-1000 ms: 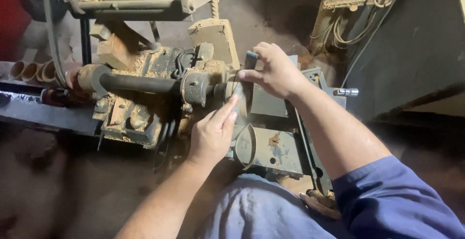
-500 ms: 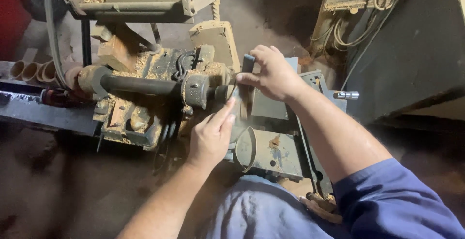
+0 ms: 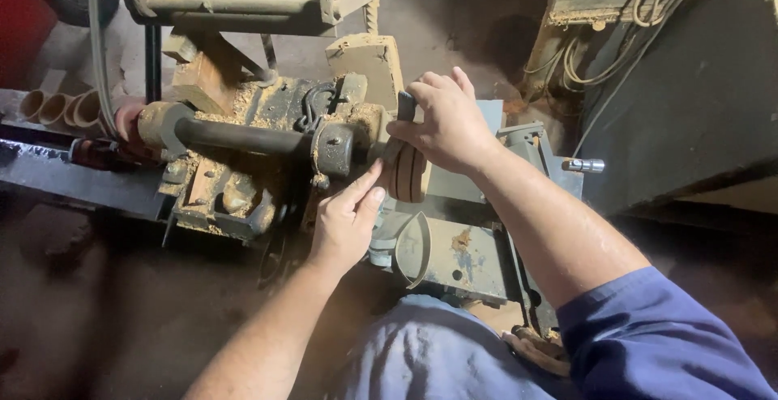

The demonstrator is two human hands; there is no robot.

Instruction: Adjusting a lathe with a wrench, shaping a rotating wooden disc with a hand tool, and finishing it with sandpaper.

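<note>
Your right hand (image 3: 446, 120) is closed over a dark handle (image 3: 405, 106) just right of the lathe's sawdust-caked spindle housing (image 3: 340, 145). Your left hand (image 3: 347, 220) is open, fingertips (image 3: 374, 175) on the brown wooden workpiece (image 3: 408, 175) right of that housing; hands apart.

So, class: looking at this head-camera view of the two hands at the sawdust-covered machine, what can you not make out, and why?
- Right hand: its palm hides most of the dark handle.
- Round wooden piece: its top sits under the right hand.
- Left hand: fingertip contact with the wood is unclear.
- Pale tubes: cut off by the left edge.
- Machine base: lost in shadow, partly behind the blue clothing.
</note>
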